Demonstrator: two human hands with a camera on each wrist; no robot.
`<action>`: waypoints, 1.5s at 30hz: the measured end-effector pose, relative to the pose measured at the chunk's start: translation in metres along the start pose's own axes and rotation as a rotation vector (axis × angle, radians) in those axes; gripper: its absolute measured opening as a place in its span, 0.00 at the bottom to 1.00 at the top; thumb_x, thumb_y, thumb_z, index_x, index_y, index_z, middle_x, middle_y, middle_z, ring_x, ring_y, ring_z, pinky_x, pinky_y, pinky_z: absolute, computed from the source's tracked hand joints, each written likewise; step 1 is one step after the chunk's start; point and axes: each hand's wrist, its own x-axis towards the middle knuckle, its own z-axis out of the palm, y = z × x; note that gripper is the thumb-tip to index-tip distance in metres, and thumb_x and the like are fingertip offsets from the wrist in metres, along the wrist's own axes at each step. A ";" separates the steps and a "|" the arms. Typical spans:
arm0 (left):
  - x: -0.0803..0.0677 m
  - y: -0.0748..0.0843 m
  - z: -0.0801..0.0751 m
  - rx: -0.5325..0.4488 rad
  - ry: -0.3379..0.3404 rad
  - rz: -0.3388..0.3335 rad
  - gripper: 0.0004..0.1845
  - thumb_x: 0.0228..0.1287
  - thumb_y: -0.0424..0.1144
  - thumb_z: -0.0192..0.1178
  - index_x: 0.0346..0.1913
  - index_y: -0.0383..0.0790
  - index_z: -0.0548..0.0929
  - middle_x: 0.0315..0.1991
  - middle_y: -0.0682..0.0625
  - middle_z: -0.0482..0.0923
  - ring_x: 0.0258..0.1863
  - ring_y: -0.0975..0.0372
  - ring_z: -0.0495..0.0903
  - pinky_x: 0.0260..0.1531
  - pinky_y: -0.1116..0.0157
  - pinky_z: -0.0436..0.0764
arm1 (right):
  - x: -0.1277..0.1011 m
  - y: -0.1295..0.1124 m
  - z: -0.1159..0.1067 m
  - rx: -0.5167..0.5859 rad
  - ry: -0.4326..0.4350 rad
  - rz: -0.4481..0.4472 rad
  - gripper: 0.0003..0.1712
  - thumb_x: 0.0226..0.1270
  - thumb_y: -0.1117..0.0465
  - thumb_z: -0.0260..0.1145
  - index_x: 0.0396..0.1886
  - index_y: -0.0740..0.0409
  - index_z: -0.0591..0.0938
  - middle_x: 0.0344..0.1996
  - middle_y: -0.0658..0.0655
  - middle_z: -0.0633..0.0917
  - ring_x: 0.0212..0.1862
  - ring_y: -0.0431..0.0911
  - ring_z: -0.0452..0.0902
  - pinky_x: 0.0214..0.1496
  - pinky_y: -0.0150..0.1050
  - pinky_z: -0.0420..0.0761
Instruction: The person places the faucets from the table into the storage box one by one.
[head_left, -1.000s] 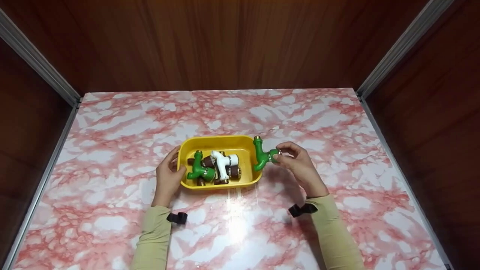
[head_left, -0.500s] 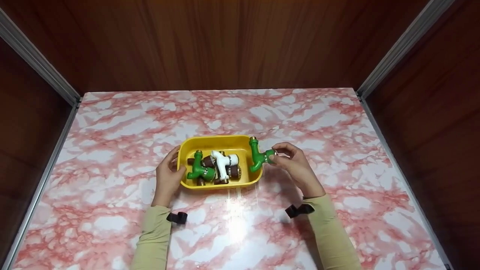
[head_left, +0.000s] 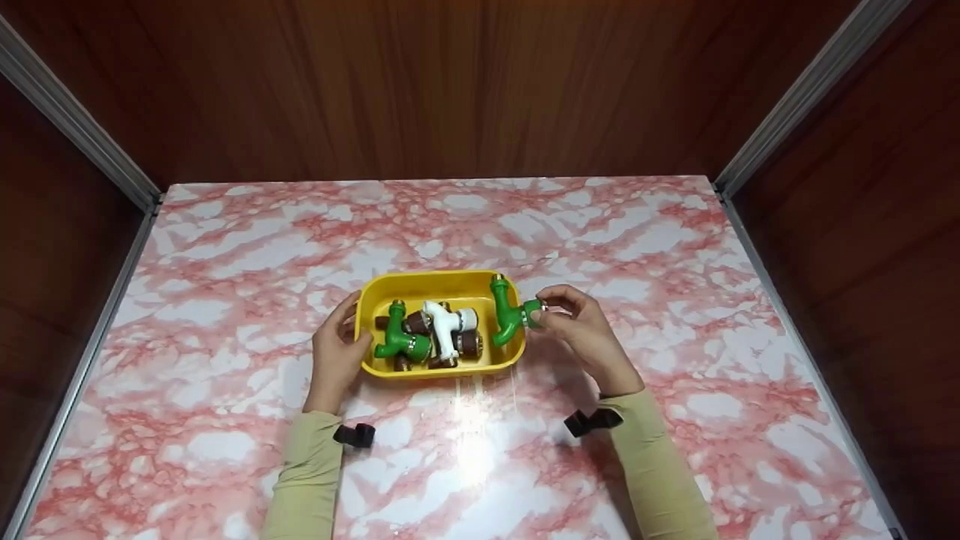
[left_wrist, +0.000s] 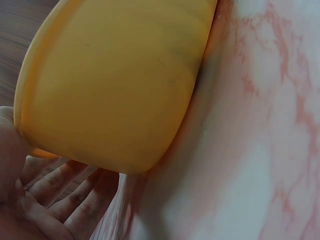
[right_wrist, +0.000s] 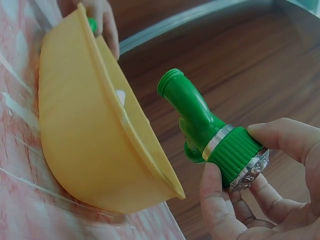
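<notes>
A yellow plastic tub [head_left: 431, 281] stands on the table with several taps inside. My left hand [head_left: 339, 356] holds its left end, thumb over the rim and fingers along the outer wall [left_wrist: 110, 90]. My right hand [head_left: 589, 337] pinches a green tap [head_left: 504, 311] by its ribbed, silver-ended cap [right_wrist: 235, 155]. This tap is over the tub's right end, its threaded brass end pointing away from me in the head view. Inside the tub, another green tap [head_left: 401, 341] and a white tap [head_left: 448, 330] lie on top of brown taps [head_left: 469, 343], which are partly hidden.
The table [head_left: 480, 225] has a pink and white marbled top. A dark wood panel [head_left: 435, 90] closes off the back, with side panels in metal frames [head_left: 817, 90]. Black straps [head_left: 592, 421] are on both sleeves.
My right hand has moved left with the green tap, bringing it from the tub's right rim to over its inside. The left hand and the tub have stayed in place.
</notes>
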 end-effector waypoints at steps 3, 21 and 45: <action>0.000 -0.001 0.000 0.007 0.004 -0.003 0.36 0.53 0.18 0.57 0.66 0.45 0.73 0.56 0.42 0.75 0.47 0.52 0.78 0.44 0.69 0.78 | 0.001 0.001 0.002 -0.001 -0.012 -0.002 0.19 0.57 0.74 0.67 0.47 0.73 0.74 0.41 0.66 0.77 0.40 0.52 0.77 0.45 0.50 0.81; -0.010 0.037 -0.001 -0.006 -0.023 -0.010 0.34 0.53 0.17 0.54 0.67 0.34 0.70 0.57 0.33 0.74 0.48 0.42 0.76 0.42 0.70 0.77 | 0.003 0.003 0.014 -0.097 -0.067 0.012 0.20 0.57 0.69 0.69 0.49 0.70 0.76 0.44 0.66 0.76 0.40 0.53 0.77 0.48 0.53 0.78; 0.000 0.001 0.001 -0.008 0.001 0.002 0.35 0.54 0.18 0.57 0.67 0.43 0.72 0.57 0.39 0.75 0.46 0.47 0.78 0.40 0.71 0.77 | 0.003 0.004 0.033 -0.048 -0.107 0.041 0.23 0.56 0.70 0.70 0.50 0.73 0.74 0.44 0.66 0.77 0.37 0.50 0.78 0.40 0.39 0.81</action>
